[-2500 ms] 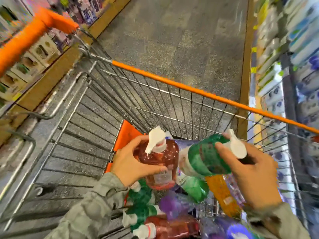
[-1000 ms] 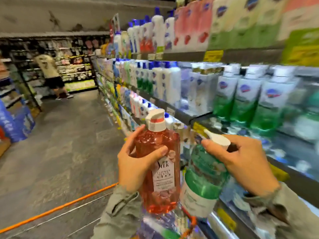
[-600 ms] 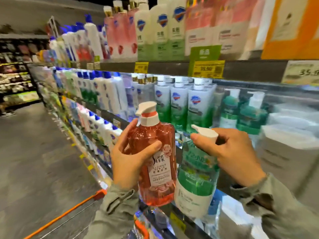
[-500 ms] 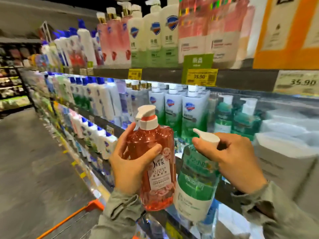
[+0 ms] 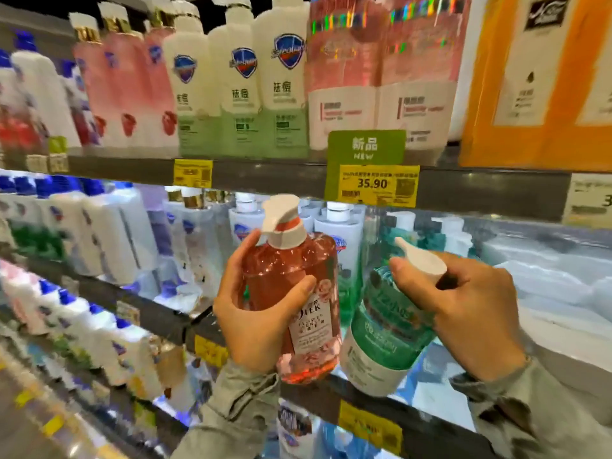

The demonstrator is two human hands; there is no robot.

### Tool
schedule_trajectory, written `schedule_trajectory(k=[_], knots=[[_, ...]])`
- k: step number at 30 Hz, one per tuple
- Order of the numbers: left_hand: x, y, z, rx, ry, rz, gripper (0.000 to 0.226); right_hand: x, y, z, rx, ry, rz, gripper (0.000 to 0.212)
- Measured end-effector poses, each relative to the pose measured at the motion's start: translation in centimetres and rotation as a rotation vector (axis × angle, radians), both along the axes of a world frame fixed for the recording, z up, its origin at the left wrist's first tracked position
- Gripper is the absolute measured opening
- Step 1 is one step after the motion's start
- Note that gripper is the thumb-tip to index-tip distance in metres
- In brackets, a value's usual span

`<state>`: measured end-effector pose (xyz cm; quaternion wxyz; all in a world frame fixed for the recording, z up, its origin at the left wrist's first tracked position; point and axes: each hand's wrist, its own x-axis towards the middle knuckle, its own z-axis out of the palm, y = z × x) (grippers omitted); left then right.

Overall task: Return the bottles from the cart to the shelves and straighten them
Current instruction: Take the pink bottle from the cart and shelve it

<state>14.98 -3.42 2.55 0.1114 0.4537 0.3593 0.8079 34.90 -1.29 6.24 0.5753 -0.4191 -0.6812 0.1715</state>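
1. Hand state: the left hand (image 5: 255, 323) is wrapped round the body of a pink bottle (image 5: 281, 276), thumb across its front. It holds the bottle nearly upright at the centre of the frame.
2. The right hand (image 5: 470, 309) grips a green bottle (image 5: 387, 339) near its neck, under the white pump head. This bottle is tilted, with its base toward the lower centre, just beside the pink bottle.
3. Location: both bottles are held in the air in front of the middle shelf (image 5: 318, 397). Neither stands on it.
4. Progress: two bottles are at the shelving but not yet placed. The cart is out of view, so the number left in it cannot be told. Straightening has not begun.
5. Probable destination: green pump bottles (image 5: 430, 236) stand at the centre right of the middle shelf and look similar to the green bottle in hand. No matching pink bottles can be made out.
6. Legible writing:
   - Pink bottle label: large letters ending "IEK". The smaller lines are too blurred to read.
   - Green bottle label: unreadable.
   - Green sign (image 5: 366, 147) on the upper shelf edge: "新品 NEW".
   - Yellow price tag (image 5: 372, 185) below it: "35.90".
   - White-and-green bottles (image 5: 243, 81), upper centre: a shield logo that appears to read "Safeguard", with "祛痘" beneath.
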Motion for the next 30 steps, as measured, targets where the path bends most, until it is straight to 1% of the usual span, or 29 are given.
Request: schedule_trajectory(k=[2,4,7,9,11,13,14,16,18,19,22,26,28,29,30], knots=[[-0.5,2.0,-0.2,-0.004,0.019,-0.051,0.066,-0.7,1.1,-0.2,-0.005,-0.008,-0.050,0.037],[-0.8,3.7,-0.6,-0.010,0.041,-0.106,0.063,-1.1,2.1,-0.6,-0.024,-0.038,-0.108,0.048],[-1.0,5.8,-1.7,-0.041,0.023,-0.165,0.063,-1.4,3.3,-1.2,-0.059,-0.149,-0.217,0.052],[-0.7,6.8,-2.3,-0.061,0.039,-0.183,0.064,-1.6,4.0,-1.7,-0.083,-0.227,-0.253,0.057],[-0.4,7.6,-2.6,-0.069,0.060,-0.207,0.064,-1.6,4.6,-2.5,-0.107,-0.261,-0.277,0.054],[-0.1,8.3,-2.6,-0.076,0.085,-0.240,0.066,-1.5,5.0,-3.0,-0.126,-0.257,-0.315,0.041],[0.0,8.6,-2.6,-0.081,0.097,-0.261,0.067,-1.4,5.1,-3.1,-0.135,-0.254,-0.333,0.039],[0.2,9.1,-2.6,-0.087,0.110,-0.293,0.063,-1.1,5.2,-3.2,-0.161,-0.283,-0.340,0.045],[0.2,9.5,-2.6,-0.104,0.117,-0.311,0.057,-0.9,5.3,-3.2,-0.214,-0.310,-0.300,0.052],[0.2,9.7,-2.6,-0.114,0.122,-0.326,0.055,-0.9,5.4,-3.3,-0.258,-0.285,-0.246,0.053],[0.1,10.0,-2.7,-0.123,0.136,-0.374,0.054,-1.2,5.7,-3.8,-0.352,-0.079,-0.014,0.055],[-0.1,10.2,-2.9,-0.102,0.161,-0.424,0.056,-1.8,5.8,-4.0,-0.344,0.112,0.127,0.044],[-0.2,10.3,-2.9,-0.094,0.146,-0.456,0.057,-1.4,5.4,-4.9,-0.363,0.153,0.182,0.051],[-0.2,10.4,-3.0,-0.089,0.137,-0.473,0.058,-1.2,5.1,-5.6,-0.381,0.157,0.202,0.060],[-0.3,10.5,-3.0,-0.085,0.130,-0.490,0.061,-1.1,4.5,-6.5,-0.399,0.170,0.214,0.074]])
